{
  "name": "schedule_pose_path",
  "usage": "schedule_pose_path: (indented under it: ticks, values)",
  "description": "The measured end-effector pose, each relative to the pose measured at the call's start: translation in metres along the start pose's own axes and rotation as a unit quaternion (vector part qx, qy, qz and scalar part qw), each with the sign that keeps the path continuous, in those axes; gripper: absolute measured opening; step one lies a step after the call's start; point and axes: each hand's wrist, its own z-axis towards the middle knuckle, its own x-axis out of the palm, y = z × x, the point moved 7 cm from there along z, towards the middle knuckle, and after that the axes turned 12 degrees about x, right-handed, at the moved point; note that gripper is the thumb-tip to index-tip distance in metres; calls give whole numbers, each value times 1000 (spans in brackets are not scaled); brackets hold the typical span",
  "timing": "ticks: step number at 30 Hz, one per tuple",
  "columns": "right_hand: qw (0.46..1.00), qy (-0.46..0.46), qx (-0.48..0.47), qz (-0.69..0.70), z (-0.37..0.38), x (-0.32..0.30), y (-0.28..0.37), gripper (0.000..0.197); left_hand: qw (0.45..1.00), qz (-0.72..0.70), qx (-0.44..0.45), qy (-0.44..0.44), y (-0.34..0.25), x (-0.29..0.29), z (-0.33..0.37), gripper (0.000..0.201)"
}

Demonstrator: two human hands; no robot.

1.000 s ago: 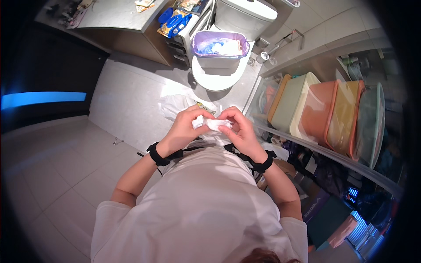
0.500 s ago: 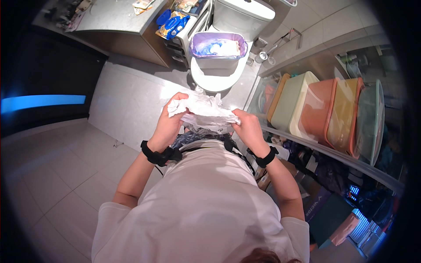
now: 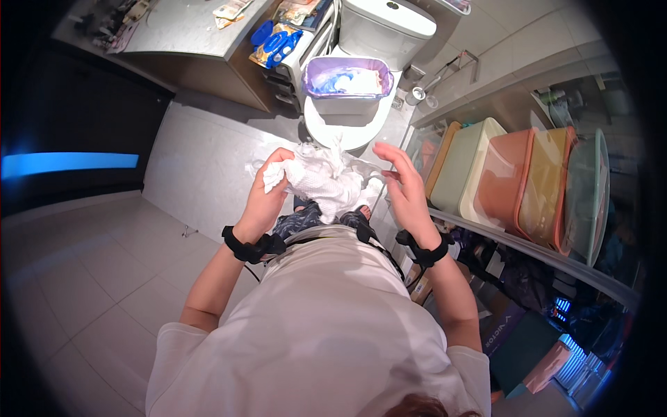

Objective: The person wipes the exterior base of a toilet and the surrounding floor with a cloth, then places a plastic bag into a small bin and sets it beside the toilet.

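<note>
My left hand (image 3: 262, 201) is closed on a crumpled white textured cloth (image 3: 319, 179), which could be soft tissue. A tuft of it sticks out by the thumb, and the rest hangs in folds over my feet. Thin clear plastic (image 3: 364, 167) shows along its right side, partly hidden by the folds. My right hand (image 3: 410, 194) is held up to the right of the bundle, empty, with its fingers extended and apart.
Ahead stands a white toilet (image 3: 342, 132) with a purple-lined bin (image 3: 347, 78) resting on it. A blue wipes pack (image 3: 278, 47) lies by the counter (image 3: 187, 31) at the far left. Coloured storage tubs (image 3: 504, 177) line the shelf at right.
My right hand has let go of the white cloth and opened, moving to the right. The cloth now droops lower from my left hand, its folds loosened.
</note>
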Motion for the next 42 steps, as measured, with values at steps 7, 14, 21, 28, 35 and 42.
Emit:
schedule_pose_path:
  ticks: [7,14,21,28,35,42]
  values:
    - [975,31,-125,-182,10,30,14,20,994,100,31,38,6,3,3,16]
    - [987,44,147,-52,9,-4,-17,27,997,74,3,-17,12,4,-3,18]
    - [993,81,-62,-65,-15,52,32,42,999,40,-23,24,22,24,3,18]
    - [969,-202,-104,102,-17,-83,-28,18,999,-26,-27,6,4,21,7,29]
    - [968,-106,151,-172,-80,-102,-112,45,998,-51,-18,39,-4,52,21,26]
    - [999,-32,-3,-11,-63,-16,-113,101,964,-9,-119,236,39,154,7,24]
